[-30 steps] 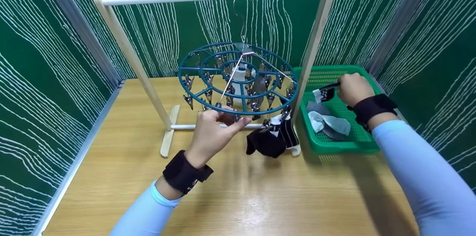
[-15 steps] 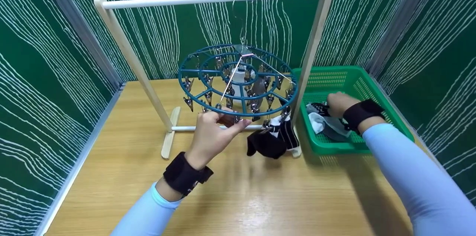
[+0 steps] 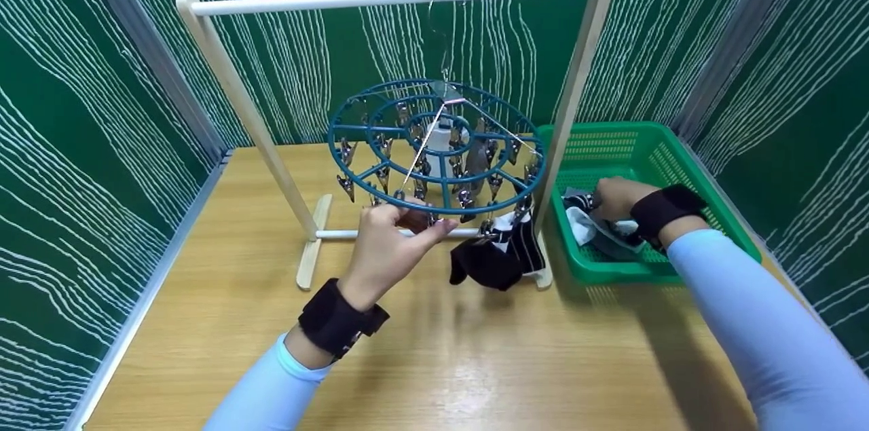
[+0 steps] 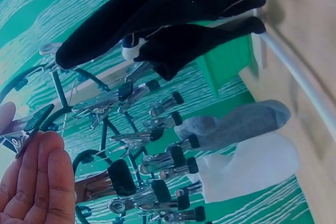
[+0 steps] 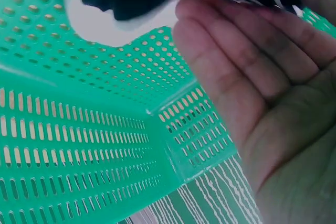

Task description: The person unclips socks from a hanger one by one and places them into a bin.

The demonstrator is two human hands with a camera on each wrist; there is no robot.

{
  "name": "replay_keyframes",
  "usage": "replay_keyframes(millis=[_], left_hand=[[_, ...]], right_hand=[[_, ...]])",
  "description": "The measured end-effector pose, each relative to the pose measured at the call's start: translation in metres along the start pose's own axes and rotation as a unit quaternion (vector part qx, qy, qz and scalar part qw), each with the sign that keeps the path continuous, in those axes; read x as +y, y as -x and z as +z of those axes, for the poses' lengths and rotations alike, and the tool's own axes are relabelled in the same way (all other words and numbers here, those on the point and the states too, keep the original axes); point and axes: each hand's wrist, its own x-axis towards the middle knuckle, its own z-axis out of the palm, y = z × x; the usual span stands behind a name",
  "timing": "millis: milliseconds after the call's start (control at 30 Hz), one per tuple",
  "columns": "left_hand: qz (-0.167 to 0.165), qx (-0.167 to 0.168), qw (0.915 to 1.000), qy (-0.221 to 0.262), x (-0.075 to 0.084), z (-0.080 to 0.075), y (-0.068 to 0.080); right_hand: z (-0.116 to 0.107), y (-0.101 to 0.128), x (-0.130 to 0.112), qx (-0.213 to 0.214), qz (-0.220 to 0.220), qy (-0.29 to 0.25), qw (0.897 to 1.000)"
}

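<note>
Both arms were covered by long, close-fitting sleeves of pale blue fabric, the left sleeve (image 3: 271, 387) and the right sleeve (image 3: 747, 309) each ending just short of the wrist. Each wrist carried a wide black strap: the left wrist strap (image 3: 336, 317) and the right wrist strap (image 3: 669, 208). Both hands, the left hand (image 3: 390, 241) and the right hand (image 3: 614, 197), were bare, without gloves.

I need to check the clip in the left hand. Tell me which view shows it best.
The left wrist view: the metal clip sits close up between thumb and fingers of the left hand. The head view shows it small, mostly hidden by the hand. The right wrist view misses it.
</note>
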Motion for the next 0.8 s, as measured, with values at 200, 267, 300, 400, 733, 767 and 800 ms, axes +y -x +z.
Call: replay_keyframes(millis=[200,267,300,400,733,767,800], left_hand=[[-0.006,0.006,0.9999,-0.006,-0.001,0.000,0.001],[-0.006,0.008,0.9999,-0.011,-0.001,0.000,0.001],[-0.006,0.008,0.9999,-0.013,-0.001,0.000,0.001],[-0.007,0.007,0.9998,-0.017,-0.001,0.000,0.002],[-0.026,-0.004,0.9996,-0.008,-0.002,0.001,0.002],[-0.026,-0.005,0.9996,-0.009,-0.002,0.001,0.002],[-0.026,-0.006,0.9996,-0.009,-0.002,0.001,0.002]], right_hand=[[-0.013,0.011,-0.012,0.084,-0.016,0.002,0.996],[-0.015,0.015,-0.016,0.105,-0.028,-0.001,0.994],[-0.017,0.018,-0.019,0.115,-0.032,-0.006,0.993],[-0.020,0.027,-0.028,0.150,-0.042,-0.018,0.988],[-0.033,0.061,-0.065,0.277,-0.068,-0.035,0.958],[-0.033,0.065,-0.069,0.291,-0.076,-0.033,0.953],[-0.033,0.068,-0.074,0.306,-0.085,-0.031,0.948]])
